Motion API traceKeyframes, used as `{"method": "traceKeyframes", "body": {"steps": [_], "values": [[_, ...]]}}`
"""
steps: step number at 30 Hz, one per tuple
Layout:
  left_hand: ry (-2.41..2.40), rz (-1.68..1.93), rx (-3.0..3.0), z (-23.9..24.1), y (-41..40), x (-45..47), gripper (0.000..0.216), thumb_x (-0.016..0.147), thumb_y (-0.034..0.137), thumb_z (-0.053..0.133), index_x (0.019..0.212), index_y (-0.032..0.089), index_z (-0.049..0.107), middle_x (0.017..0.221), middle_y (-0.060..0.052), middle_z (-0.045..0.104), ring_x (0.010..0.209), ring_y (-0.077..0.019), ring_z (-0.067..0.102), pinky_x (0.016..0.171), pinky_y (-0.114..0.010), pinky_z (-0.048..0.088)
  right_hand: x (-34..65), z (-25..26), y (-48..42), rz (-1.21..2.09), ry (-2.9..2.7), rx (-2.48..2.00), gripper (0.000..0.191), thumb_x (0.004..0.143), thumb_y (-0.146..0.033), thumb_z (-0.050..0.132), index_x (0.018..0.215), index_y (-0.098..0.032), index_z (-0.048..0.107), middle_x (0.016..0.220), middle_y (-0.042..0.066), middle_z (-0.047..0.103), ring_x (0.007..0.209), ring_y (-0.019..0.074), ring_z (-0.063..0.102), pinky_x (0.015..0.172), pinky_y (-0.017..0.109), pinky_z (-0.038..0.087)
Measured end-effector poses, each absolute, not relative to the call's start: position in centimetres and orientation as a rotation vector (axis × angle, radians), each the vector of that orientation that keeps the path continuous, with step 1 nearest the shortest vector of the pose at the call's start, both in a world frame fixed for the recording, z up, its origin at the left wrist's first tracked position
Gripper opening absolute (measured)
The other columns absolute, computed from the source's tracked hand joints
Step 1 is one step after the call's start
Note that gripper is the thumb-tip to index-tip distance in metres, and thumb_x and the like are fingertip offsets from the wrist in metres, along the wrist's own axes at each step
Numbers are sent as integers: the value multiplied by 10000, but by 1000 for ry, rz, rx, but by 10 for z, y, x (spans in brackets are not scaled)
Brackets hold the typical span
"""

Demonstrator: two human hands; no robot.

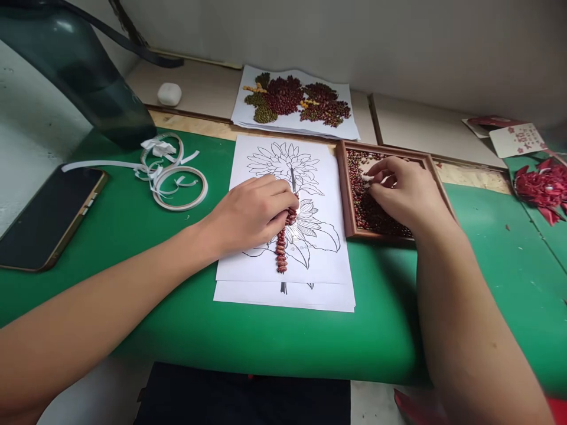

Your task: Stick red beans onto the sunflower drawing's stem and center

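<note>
A white sheet with a line drawing of a flower (pixel 287 171) lies on the green mat (pixel 266 336). A column of red beans (pixel 282 251) is stuck along the drawn stem. My left hand (pixel 252 212) rests on the sheet, fingers curled and pressing at the top of the bean column. My right hand (pixel 401 189) is over a brown wooden tray (pixel 344 189) filled with red beans, its fingertips pinched together among them; what they pinch is too small to name.
A finished bean picture (pixel 295 100) lies at the back. Curled white tape strips (pixel 170 174) and a dark phone (pixel 44 215) sit on the left, a white earbud case (pixel 169 93) behind them. Red paper scraps (pixel 540 186) lie at the right edge.
</note>
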State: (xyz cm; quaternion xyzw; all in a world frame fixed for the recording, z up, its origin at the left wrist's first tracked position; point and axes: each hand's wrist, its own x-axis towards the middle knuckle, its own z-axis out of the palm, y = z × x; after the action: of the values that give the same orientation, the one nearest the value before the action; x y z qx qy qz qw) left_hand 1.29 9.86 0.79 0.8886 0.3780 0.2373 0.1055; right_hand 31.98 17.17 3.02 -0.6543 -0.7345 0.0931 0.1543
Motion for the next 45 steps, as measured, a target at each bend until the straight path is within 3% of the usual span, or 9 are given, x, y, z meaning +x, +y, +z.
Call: {"method": "traceKeyframes", "body": {"steps": [10, 21, 27, 30, 38, 45], "values": [[1093, 712, 2613, 9, 98, 13, 222, 993, 109, 554, 1014, 209, 752, 1051, -57, 730, 1015, -228, 647, 878, -387, 530, 330, 37, 172, 332, -2040, -1929, 246, 743, -189, 669, 984, -232, 689, 897, 67, 745, 776, 209, 615, 691, 351, 418], [1094, 693, 2622, 10, 98, 13, 242, 998, 107, 561, 1019, 208, 780, 1083, -59, 731, 1016, -231, 647, 898, -401, 535, 334, 42, 170, 414, -2014, -1946, 273, 748, -207, 735, 1014, -243, 687, 876, 56, 761, 754, 201, 640, 670, 366, 434], [1101, 690, 2620, 9, 98, 13, 243, 993, 106, 563, 1017, 217, 778, 1085, -60, 734, 1016, -233, 646, 903, -401, 533, 330, 37, 169, 357, -2035, -1834, 304, 774, -187, 689, 1047, -260, 578, 857, 36, 730, 743, 196, 616, 667, 356, 400], [1103, 687, 2625, 9, 98, 13, 243, 991, 115, 570, 1021, 224, 785, 1098, -58, 735, 1020, -236, 643, 905, -403, 529, 324, 35, 168, 287, -2043, -1733, 217, 847, -209, 631, 1036, -263, 537, 873, 39, 684, 762, 188, 592, 693, 354, 403], [1100, 687, 2615, 9, 98, 13, 237, 1013, 121, 546, 1074, 205, 759, 1080, -61, 729, 1021, -227, 644, 909, -391, 529, 296, 32, 159, 349, -1997, -1456, 229, 857, -209, 641, 997, -268, 470, 892, 31, 657, 771, 173, 620, 782, 344, 517], [1099, 679, 2616, 9, 98, 13, 216, 1018, 126, 556, 1098, 191, 746, 1086, -59, 730, 1044, -228, 649, 930, -389, 530, 281, 30, 152, 303, -2124, -1330, 275, 837, -116, 595, 1072, -254, 557, 989, 51, 692, 809, 174, 640, 830, 339, 550]]}}
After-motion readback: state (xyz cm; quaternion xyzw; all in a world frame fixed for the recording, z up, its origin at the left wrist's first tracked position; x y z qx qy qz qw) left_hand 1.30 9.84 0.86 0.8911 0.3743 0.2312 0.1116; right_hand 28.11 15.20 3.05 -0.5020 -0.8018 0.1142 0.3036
